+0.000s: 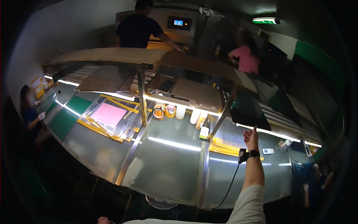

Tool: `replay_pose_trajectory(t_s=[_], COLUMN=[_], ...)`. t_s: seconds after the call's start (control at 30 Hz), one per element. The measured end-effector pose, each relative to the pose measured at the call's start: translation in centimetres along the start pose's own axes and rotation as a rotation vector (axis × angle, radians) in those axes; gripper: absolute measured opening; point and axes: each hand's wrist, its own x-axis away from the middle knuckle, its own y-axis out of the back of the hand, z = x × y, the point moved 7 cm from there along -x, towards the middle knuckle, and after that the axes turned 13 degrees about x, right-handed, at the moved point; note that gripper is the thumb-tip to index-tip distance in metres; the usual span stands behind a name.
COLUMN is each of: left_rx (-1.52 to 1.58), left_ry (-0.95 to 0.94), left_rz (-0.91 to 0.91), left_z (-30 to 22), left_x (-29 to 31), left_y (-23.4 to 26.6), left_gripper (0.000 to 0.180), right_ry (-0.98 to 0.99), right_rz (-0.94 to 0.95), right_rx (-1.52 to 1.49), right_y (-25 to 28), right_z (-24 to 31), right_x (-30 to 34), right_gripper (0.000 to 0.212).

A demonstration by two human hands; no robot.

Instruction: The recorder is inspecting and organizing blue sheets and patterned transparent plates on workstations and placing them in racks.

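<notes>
My right hand (250,139) reaches forward over the right-hand bench, with palm partly up and fingers apart. One fingertip meets, or comes very close to, the lower edge of a dark flat panel (250,112) that slopes out from the shelf. I cannot tell whether it touches. A black watch-like band with a small black device (243,155) circles that wrist, and a cable hangs from it. Only a bit of my left hand (102,220) shows at the bottom edge, and its fingers are mostly cut off.
Bottles (180,112) and tape rolls (159,112) stand under the lit shelf (197,95). A pink sheet (108,114) lies on yellow-edged film at left. Yellow-edged sheets (225,146) and a white remote-like device (268,151) are near my right arm. Other people work behind and at both sides.
</notes>
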Motion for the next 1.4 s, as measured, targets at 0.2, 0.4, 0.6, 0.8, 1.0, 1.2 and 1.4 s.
replay_pose_trajectory(t_s=[0.2,0.4,0.6,0.8,1.0,1.2,1.4], left_rx=[0.525,0.648,0.96,1.072,0.59,0.343,0.935], left_ry=[0.257,0.134,0.027,0.073,-0.064,-0.078,0.63], left_rz=[-0.051,-0.06,-0.179,-0.161,-0.021,-0.084,-0.985], left_z=[-10.0,-20.9,-20.3,-19.9,-15.5,-0.2,22.8], left_x=[11.2,13.2,5.6,6.5,10.4,11.5,12.2], left_y=[-2.3,1.0,0.4,-0.4,-3.4,2.4,1.5], left_gripper=[0.028,0.016,0.023,0.024,0.034,0.033,0.02], right_ry=[0.118,0.235,-0.307,-0.537,-0.67,-0.197,0.249], right_rz=[0.021,0.138,-0.275,-0.376,-0.002,0.482,1.286], right_rx=[-0.152,-0.553,-0.319,-0.19,0.391,0.935,1.13], right_y=[5.1,14.9,25.5,28.5,25.6,8.6,-19.2], right_z=[0.1,-8.1,-26.9,-38.8,-36.3,-27.3,-35.0], right_x=[-8.4,7.6,26.7,29.6,29.9,35.5,47.3], right_gripper=[0.032,0.02,0.007,0.022,0.045,0.017,0.017])
